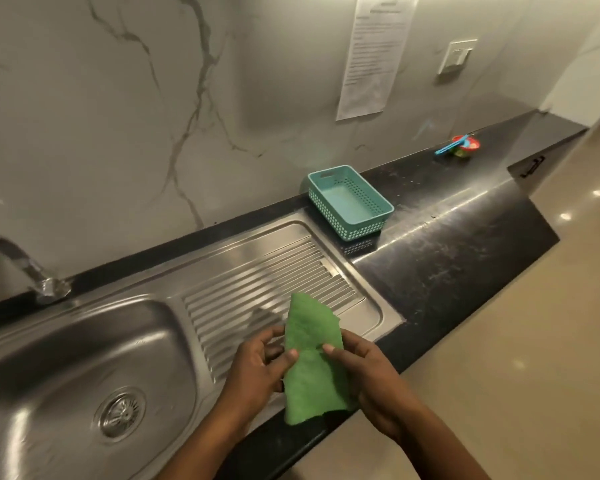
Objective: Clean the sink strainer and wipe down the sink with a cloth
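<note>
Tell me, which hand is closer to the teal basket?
The right hand. It holds the green cloth on the side toward the teal basket, which sits farther back on the counter. The left hand grips the cloth's other side, nearer the basin.

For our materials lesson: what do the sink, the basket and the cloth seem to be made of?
Sink: likely stainless steel, brushed, with bright reflections.
Basket: probably moulded plastic, matt teal, with even rows of holes.
Cloth: soft green fabric, perhaps microfibre; it folds limply between both hands.

Tap (18, 268) and sink (66, 341) cut by left edge; wall notice (371, 53) text too blurred to read.
</note>
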Motion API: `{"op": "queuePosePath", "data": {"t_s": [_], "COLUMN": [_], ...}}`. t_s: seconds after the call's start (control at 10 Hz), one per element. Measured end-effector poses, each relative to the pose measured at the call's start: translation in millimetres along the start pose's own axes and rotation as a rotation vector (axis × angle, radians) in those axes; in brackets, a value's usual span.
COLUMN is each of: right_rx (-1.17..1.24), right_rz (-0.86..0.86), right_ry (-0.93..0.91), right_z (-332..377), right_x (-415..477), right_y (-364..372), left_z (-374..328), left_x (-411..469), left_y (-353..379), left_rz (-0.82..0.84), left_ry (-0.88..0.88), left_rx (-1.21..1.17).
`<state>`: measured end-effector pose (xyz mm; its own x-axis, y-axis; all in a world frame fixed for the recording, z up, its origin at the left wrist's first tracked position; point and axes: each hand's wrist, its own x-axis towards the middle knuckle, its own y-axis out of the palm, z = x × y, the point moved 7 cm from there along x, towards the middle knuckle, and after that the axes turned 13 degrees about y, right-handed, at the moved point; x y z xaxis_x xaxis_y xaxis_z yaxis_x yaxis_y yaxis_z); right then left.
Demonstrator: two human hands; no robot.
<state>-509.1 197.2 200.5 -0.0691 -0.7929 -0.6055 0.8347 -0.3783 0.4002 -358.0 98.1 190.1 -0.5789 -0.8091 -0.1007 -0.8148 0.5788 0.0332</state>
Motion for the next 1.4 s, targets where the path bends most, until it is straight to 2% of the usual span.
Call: {"op": "queuePosePath", "data": {"t_s": [0.2,0.4,0.6,0.7,1.0,1.1,1.2,1.4], "right_rx": [-0.154,-0.37,-0.486,-0.431,-0.488,-0.519,-0.56,-0.7], "right_rz": [-0.005,-0.104,-0.068,-0.047,-0.057,-0.107,-0.142,-0.163], "right_ry": [-0.051,-0.143,-0.213,-0.187,-0.09,-0.069,-0.065,-0.066], "right_z": [49.5,129.4,227.2,263.5,340.5,354.9,366.9,376.7], "right_x": [8.9,41.2,93.4,120.7,223.3,251.7,278.3,309.9], "right_y": [-36.3,-101.5,-153.7,-174.2,-191.5,-189.7,-187.2,-179.7], "left_z": [-14.9,-22.7,-38.3,-47.5,-58.6,-55.6,-52.7,-68.7], "left_x": [45.1,111.0,202.0,246.6,343.0,367.1,391.6,408.9], "left_y": [39.2,97.5,147.3,162.8,162.3,153.4,145.0,145.2], "left_rz": [0.049,0.009,-0.117,-0.199,-0.365,-0.399,-0.402,-0.262], "left_ry": [0.056,0.047,0.092,0.109,0.027,0.011,-0.007,0.029], "left_rx": [-0.02,-0.02,-0.009,0.015,0.039,0.058,0.088,0.368]}}
